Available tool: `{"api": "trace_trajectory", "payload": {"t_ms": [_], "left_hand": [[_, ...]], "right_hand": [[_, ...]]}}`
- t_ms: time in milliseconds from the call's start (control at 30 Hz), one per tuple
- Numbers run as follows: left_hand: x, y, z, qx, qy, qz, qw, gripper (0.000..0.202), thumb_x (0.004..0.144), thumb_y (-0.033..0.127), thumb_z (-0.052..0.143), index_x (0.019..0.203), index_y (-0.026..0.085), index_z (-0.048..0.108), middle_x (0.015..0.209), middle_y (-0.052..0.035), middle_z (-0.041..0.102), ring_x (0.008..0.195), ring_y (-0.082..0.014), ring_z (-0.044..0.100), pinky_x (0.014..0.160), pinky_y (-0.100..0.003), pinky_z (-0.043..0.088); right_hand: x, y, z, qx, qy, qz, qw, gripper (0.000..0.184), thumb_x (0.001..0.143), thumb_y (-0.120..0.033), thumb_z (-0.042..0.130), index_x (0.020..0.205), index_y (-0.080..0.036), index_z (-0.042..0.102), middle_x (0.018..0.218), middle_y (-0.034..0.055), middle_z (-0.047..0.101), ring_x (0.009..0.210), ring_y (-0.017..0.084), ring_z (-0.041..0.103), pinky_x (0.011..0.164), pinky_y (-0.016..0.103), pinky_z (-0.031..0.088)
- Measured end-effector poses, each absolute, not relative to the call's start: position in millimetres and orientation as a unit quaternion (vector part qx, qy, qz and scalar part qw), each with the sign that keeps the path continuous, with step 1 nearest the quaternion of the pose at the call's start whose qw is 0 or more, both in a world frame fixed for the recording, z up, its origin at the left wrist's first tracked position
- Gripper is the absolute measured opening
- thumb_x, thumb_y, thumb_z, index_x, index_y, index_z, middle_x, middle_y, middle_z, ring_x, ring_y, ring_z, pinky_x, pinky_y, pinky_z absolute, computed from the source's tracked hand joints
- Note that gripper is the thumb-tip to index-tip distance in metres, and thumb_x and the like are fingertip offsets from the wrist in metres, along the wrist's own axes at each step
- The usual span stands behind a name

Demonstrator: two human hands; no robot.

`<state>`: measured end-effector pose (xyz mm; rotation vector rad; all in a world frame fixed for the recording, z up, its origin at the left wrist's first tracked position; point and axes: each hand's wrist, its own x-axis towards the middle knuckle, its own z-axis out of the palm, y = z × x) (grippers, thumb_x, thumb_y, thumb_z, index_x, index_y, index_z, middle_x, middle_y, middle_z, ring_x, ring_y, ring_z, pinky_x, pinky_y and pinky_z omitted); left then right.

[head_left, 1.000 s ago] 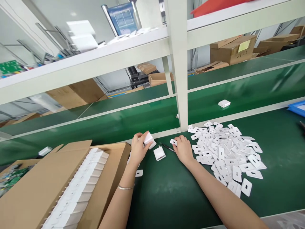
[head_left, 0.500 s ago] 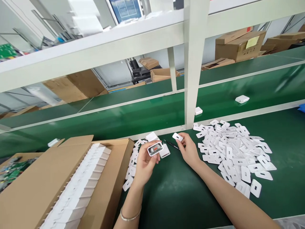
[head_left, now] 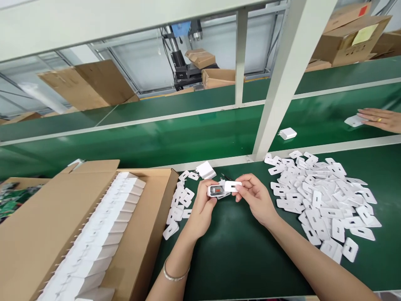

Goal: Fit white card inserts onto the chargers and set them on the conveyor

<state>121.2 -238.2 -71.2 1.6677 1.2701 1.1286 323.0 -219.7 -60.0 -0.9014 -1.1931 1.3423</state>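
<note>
My left hand (head_left: pixel 201 211) is closed around a white charger housing (head_left: pixel 211 192), whose open end shows a metal port and a red-orange part inside. Pinched in my right hand (head_left: pixel 257 201) is a white cover plate (head_left: pixel 230 184) with a dark slot. The plate is right beside the housing's open end; whether they touch I cannot tell. Behind my hands lie a white charger (head_left: pixel 206 170) with prongs and a dark pen-like tool (head_left: pixel 224 176), mostly hidden. A big pile of white cover plates (head_left: pixel 326 194) spreads to the right of my right hand.
An open cardboard box (head_left: pixel 171 184) with a row of white chargers (head_left: pixel 94 246) stands at left; loose plates (head_left: pixel 177 213) lie beside it. A post (head_left: pixel 282 79) rises behind. Beyond it sits another charger (head_left: pixel 287 133), and a co-worker's hand (head_left: pixel 384 120) touches a white piece (head_left: pixel 354 121).
My right hand has brought the cover plate leftward to the charger housing, which my left hand has turned. The view has tilted down. A co-worker's hand has come in at right.
</note>
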Motion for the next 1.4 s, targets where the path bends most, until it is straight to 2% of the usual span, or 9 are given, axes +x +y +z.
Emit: {"api": "trace_trajectory", "payload": {"t_ms": [133,300,633,733,833,900,1067,1233,1400], "left_hand": [[126.6,-241.2,-69.7,0.682,0.46,0.437,0.363,0.029,0.111,0.046,0.042,0.13,0.028,0.054,0.129,-0.0109,0.055,0.123,-0.0275,0.058,0.104,-0.044,0.053],[134.0,-243.3,-70.6,0.695,0.467,0.431,0.336,0.029,0.112,0.048,0.041,0.13,0.028,0.053,0.132,-0.0114,0.052,0.131,-0.0272,0.055,0.109,-0.045,0.051],[137.0,-245.8,-72.6,0.677,0.436,0.466,0.368,0.026,0.113,0.045,0.041,0.127,0.03,0.056,0.132,-0.0099,0.053,0.128,-0.0258,0.056,0.109,-0.045,0.051],[139.0,-248.3,-74.2,0.654,0.413,0.481,0.412,0.031,0.113,0.048,0.036,0.126,0.03,0.057,0.132,-0.0104,0.053,0.114,-0.0247,0.06,0.092,-0.039,0.056],[141.5,-250.7,-76.0,0.634,0.385,0.488,0.46,0.035,0.113,0.052,0.033,0.127,0.031,0.057,0.134,-0.0095,0.052,0.096,-0.0207,0.061,0.076,-0.035,0.056],[142.1,-251.4,-76.2,0.638,0.39,0.477,0.462,0.039,0.113,0.054,0.031,0.133,0.032,0.056,0.137,-0.0098,0.051,0.097,-0.0208,0.062,0.08,-0.037,0.058],[138.4,-248.5,-72.5,0.679,0.431,0.442,0.399,0.054,0.113,0.057,0.023,0.149,0.032,0.055,0.143,-0.0114,0.054,0.137,-0.0271,0.054,0.118,-0.047,0.047],[137.4,-244.1,-72.8,0.682,0.413,0.461,0.389,0.04,0.115,0.046,0.038,0.134,0.028,0.068,0.129,-0.0091,0.07,0.114,-0.023,0.066,0.1,-0.038,0.053],[143.2,-243.2,-78.5,0.686,0.396,0.503,0.346,0.035,0.114,0.042,0.043,0.124,0.026,0.072,0.116,-0.0076,0.074,0.105,-0.0221,0.066,0.093,-0.036,0.053]], "right_hand": [[319.8,-220.5,-60.1,-0.376,-0.496,0.583,0.522,0.035,0.09,-0.054,0.081,0.101,-0.024,0.067,0.078,-0.0019,0.071,0.061,0.013,0.063,0.065,0.033,0.058],[314.8,-226.1,-59.2,-0.386,-0.51,0.575,0.51,0.033,0.09,-0.053,0.081,0.097,-0.024,0.069,0.076,-0.0018,0.069,0.061,0.013,0.061,0.062,0.031,0.056],[314.9,-233.1,-58.1,-0.436,-0.607,0.422,0.514,0.02,0.096,-0.046,0.075,0.103,-0.027,0.073,0.092,0.0017,0.054,0.075,0.016,0.052,0.069,0.033,0.051],[313.6,-233.4,-60.4,-0.426,-0.592,0.474,0.493,0.036,0.095,-0.053,0.073,0.119,-0.028,0.063,0.088,-0.0014,0.053,0.072,0.015,0.051,0.066,0.031,0.05],[311.8,-233.6,-63.9,-0.381,-0.604,0.545,0.439,0.038,0.104,-0.06,0.057,0.121,-0.027,0.06,0.086,-0.0011,0.06,0.069,0.015,0.054,0.066,0.03,0.049],[311.7,-233.5,-66.0,-0.367,-0.611,0.554,0.429,0.041,0.107,-0.062,0.049,0.121,-0.026,0.062,0.088,0.0,0.064,0.067,0.014,0.054,0.065,0.03,0.049],[316.0,-232.9,-70.3,-0.41,-0.63,0.495,0.436,0.038,0.104,-0.056,0.056,0.125,-0.025,0.064,0.089,0.001,0.067,0.074,0.017,0.06,0.068,0.031,0.049],[315.9,-234.9,-72.0,-0.416,-0.637,0.488,0.428,0.037,0.102,-0.054,0.059,0.124,-0.024,0.062,0.095,0.0031,0.071,0.08,0.019,0.064,0.069,0.032,0.049],[313.1,-235.4,-69.9,-0.398,-0.623,0.505,0.446,0.04,0.104,-0.06,0.054,0.116,-0.023,0.061,0.091,0.0022,0.067,0.076,0.018,0.061,0.068,0.032,0.048]]}}
